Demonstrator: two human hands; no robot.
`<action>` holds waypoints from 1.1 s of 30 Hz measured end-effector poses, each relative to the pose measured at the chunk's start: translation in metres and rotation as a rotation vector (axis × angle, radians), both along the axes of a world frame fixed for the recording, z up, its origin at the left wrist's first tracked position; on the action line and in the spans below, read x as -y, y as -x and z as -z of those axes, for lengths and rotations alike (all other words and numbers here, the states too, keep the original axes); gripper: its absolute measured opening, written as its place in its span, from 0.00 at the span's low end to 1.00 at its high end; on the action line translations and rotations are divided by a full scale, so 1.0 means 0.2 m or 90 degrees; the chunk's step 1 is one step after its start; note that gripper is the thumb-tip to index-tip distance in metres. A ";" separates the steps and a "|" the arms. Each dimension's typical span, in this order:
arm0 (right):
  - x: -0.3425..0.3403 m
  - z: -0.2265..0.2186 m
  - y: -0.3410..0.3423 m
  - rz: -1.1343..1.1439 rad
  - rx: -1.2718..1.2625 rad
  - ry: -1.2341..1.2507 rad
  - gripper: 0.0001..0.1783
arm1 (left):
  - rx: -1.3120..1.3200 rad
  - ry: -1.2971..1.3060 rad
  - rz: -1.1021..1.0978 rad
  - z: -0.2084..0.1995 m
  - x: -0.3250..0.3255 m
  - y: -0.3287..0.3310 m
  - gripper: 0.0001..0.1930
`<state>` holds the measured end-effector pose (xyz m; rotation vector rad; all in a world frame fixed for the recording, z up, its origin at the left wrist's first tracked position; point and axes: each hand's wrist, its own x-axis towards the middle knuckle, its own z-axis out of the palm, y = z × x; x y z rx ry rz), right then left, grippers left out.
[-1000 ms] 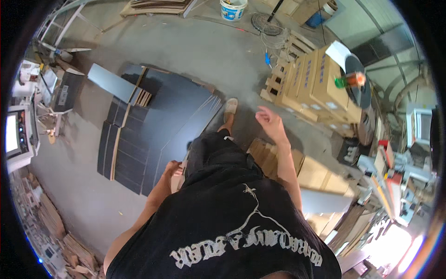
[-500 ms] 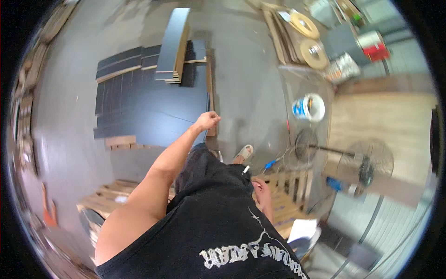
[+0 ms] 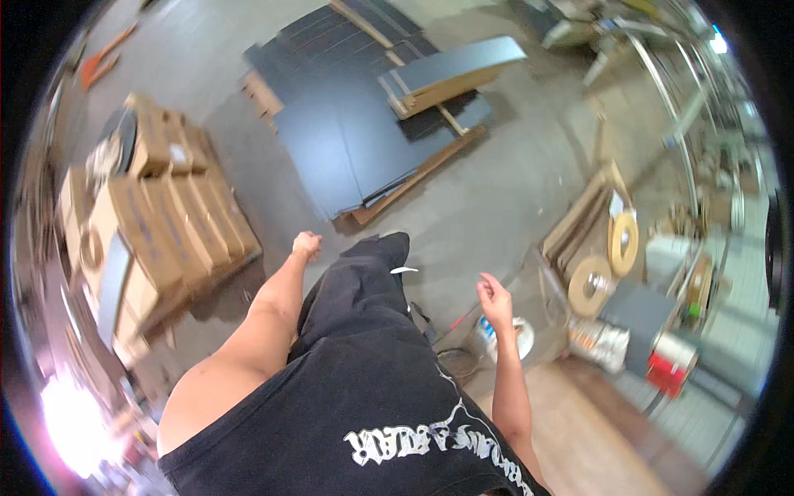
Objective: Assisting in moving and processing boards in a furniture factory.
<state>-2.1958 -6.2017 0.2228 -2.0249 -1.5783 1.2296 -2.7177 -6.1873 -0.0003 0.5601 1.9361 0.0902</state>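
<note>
My left hand [image 3: 307,245] hangs in the air by my left leg, its fingers curled in with nothing visible in them. Ahead of it lies a low stack of dark flat panels [image 3: 322,149] on the floor. A bundle of narrow dark boards [image 3: 455,74] with pale edges rests across that stack's right part. My right hand [image 3: 495,298] is raised on my right side, bare, with its fingers loosely apart. Just below it in the picture is a white and blue bucket [image 3: 519,341], partly covered by the hand and forearm. Neither hand touches the panels.
Stacked brown cartons [image 3: 157,223] stand at the left, with an orange pallet truck [image 3: 103,62] beyond. On the right are tan rolls [image 3: 624,241], a white sack [image 3: 600,343] and a red and white box [image 3: 668,374]. A pale wooden surface [image 3: 571,422] lies at the lower right.
My view has turned, so the panel stack sits further up and right, and the cartons have come in at left. My left hand is no longer over the panel edge; my right hand has risen.
</note>
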 end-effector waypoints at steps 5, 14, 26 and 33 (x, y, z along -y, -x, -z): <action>-0.58 0.14 0.26 -0.361 0.005 0.072 0.20 | 0.056 -0.036 -0.329 0.31 0.09 -0.15 0.12; -1.44 0.63 0.61 -0.589 -0.137 0.213 0.19 | -0.165 -0.123 -0.233 0.90 -0.39 -0.46 0.26; -2.01 2.33 1.31 -0.710 -0.184 0.210 0.27 | -0.469 -0.098 -0.424 1.32 -0.86 -0.51 0.43; -1.82 2.62 1.39 -0.563 0.084 -0.047 0.40 | -0.373 -0.121 -0.528 1.36 -1.18 -1.09 0.37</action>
